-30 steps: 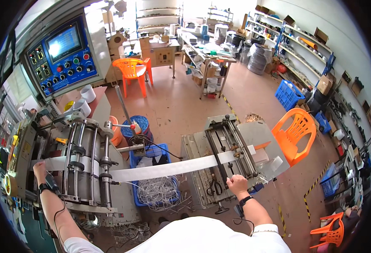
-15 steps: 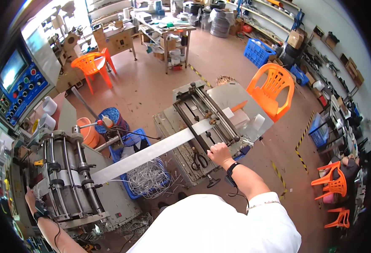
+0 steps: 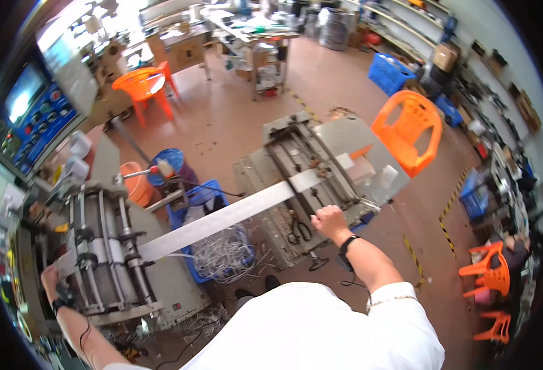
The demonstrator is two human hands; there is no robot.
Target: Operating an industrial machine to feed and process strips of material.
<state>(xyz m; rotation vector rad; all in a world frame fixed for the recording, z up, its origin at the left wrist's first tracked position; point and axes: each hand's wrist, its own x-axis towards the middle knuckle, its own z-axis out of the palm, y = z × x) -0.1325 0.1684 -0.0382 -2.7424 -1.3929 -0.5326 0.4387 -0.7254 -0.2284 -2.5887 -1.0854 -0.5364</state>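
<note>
My right hand is closed in a fist at the near end of the dark bar on a low metal bench machine. Whatever lies inside the fist is hidden. A long white strip with a toothed edge spans from this machine to a roller machine on the left. My left hand is at the far left side of the rollers, by the strip's other end. Blur and its small size keep its fingers unclear. Black scissors lie on the bench machine near my right hand.
Below the strip stands a blue crate with tangled white offcuts. A blue control panel is at the left. Orange chairs stand beyond the bench machine and elsewhere. A clamp handle juts out at the near edge.
The whole view has shifted slightly, and the picture is more blurred. My right hand stays closed by the dark bar; my left hand stays by the rollers.
</note>
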